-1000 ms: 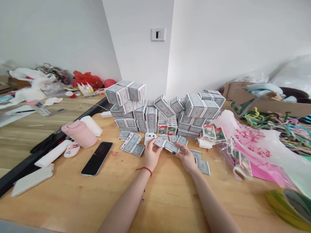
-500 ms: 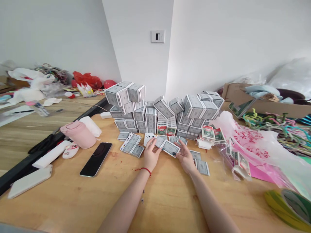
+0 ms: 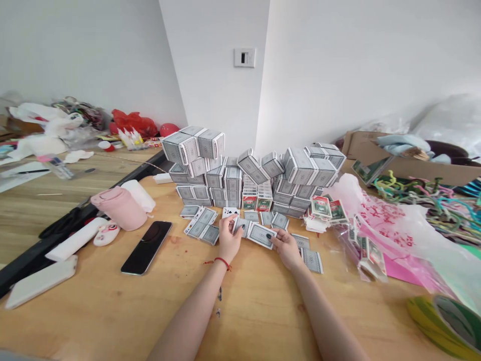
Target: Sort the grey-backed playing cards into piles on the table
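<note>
Wooden table (image 3: 263, 311) under everything. A wall of grey card boxes (image 3: 233, 175) is stacked just beyond the grip, a pink-printed plastic bag (image 3: 379, 220) lies well off to its right, and a black phone (image 3: 146, 240) lies flat to its left. Left hand (image 3: 228, 239) and right hand (image 3: 286, 246) are close together just above the tabletop, each pinched on one end of a short overlapped run of grey-backed cards (image 3: 259, 234); loose cards (image 3: 201, 228) lie face down just left of the grip.

Bright, even daylight, soft faint shadows, sharp centre, wide-angle stretch and slight blur at edges.
</note>
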Demonstrator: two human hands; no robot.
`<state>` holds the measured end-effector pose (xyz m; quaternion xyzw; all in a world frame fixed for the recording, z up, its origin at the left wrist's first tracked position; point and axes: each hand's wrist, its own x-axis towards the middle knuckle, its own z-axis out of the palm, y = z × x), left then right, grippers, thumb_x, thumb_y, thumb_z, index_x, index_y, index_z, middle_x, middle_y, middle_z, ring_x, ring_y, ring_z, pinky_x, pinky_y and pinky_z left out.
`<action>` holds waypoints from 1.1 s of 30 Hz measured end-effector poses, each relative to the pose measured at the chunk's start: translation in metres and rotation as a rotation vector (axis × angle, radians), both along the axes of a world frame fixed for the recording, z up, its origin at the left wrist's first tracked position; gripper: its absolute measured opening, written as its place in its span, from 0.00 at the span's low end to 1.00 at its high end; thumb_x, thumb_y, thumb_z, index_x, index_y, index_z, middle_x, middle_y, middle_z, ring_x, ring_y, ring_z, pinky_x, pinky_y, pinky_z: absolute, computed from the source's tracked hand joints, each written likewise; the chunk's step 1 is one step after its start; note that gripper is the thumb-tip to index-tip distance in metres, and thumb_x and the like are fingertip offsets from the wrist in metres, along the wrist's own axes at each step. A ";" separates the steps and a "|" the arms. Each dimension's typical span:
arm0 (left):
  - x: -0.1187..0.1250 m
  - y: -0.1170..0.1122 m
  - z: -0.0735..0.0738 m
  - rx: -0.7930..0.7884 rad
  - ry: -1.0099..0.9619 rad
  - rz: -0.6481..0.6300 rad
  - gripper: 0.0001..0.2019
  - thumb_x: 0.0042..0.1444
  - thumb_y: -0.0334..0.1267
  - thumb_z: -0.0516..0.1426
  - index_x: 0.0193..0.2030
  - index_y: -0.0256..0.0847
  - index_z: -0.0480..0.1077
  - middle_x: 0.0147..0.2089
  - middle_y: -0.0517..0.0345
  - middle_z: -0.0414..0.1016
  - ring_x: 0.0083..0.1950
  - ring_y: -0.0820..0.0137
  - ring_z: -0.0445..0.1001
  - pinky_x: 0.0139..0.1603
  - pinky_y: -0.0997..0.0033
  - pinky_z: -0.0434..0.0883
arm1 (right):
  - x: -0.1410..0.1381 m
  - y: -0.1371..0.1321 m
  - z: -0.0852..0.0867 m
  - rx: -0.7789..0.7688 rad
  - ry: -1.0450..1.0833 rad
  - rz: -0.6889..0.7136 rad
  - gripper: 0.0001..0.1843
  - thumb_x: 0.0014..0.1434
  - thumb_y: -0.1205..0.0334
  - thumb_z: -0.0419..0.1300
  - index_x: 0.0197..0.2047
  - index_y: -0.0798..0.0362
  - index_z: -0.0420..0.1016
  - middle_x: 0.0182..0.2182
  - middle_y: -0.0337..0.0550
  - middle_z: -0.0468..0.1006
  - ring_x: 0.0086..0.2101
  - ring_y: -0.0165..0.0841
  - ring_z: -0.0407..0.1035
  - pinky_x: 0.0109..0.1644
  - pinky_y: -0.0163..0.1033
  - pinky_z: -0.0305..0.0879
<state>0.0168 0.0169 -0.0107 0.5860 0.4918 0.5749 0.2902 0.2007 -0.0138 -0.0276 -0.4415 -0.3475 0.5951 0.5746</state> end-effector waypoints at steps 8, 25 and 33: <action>-0.002 -0.002 0.006 0.006 0.088 0.011 0.09 0.50 0.35 0.54 0.39 0.40 0.66 0.43 0.52 0.64 0.45 0.68 0.66 0.43 0.69 0.66 | -0.003 -0.003 0.004 0.050 -0.109 -0.032 0.16 0.39 0.56 0.66 0.32 0.53 0.72 0.19 0.34 0.70 0.18 0.26 0.60 0.20 0.30 0.54; 0.001 -0.001 0.003 -0.094 0.070 0.133 0.07 0.51 0.38 0.51 0.36 0.39 0.63 0.37 0.55 0.69 0.37 0.70 0.67 0.40 0.70 0.64 | -0.006 -0.003 0.008 0.055 -0.093 -0.079 0.18 0.41 0.53 0.65 0.34 0.54 0.70 0.21 0.36 0.72 0.19 0.26 0.60 0.21 0.31 0.52; 0.004 -0.002 0.006 -0.120 0.025 0.106 0.10 0.54 0.42 0.48 0.36 0.38 0.63 0.32 0.56 0.68 0.32 0.71 0.66 0.34 0.72 0.64 | -0.004 -0.001 0.004 0.073 -0.108 -0.078 0.18 0.43 0.54 0.63 0.36 0.54 0.68 0.23 0.38 0.70 0.21 0.27 0.60 0.22 0.31 0.52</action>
